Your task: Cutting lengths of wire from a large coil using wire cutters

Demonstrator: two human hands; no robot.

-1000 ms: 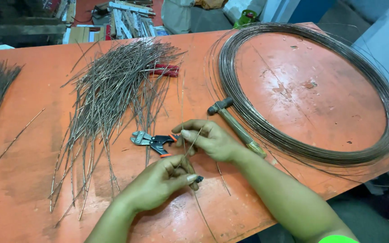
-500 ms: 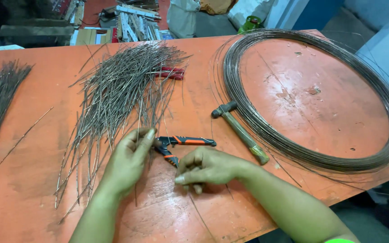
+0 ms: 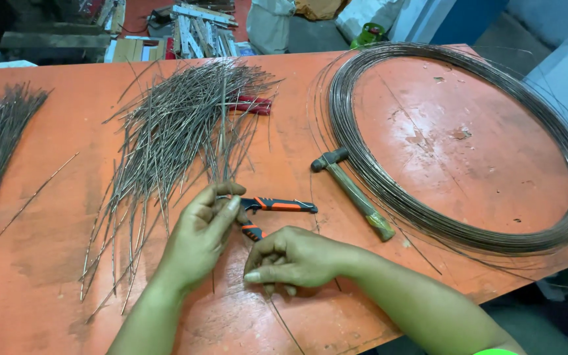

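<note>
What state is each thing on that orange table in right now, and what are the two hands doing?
Left hand: fingers pinching a thin wire piece above the table.
Right hand: curled, fingers down on the table, over a wire.
Pliers: lying flat, handles apart, partly hidden by the hands.
Hammer: lying flat, handle across the coil's edge.
Wire coil: wound, lying flat.
Cut wire pile: loose, fanned out.
Red-handled tool: half buried under the pile.

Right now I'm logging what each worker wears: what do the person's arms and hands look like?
Both hands are bare, no gloves: left hand, right hand. No rings or watch show. Forearms are uncovered; a bright green cuff or band shows at the frame's bottom edge on the right arm.
</note>
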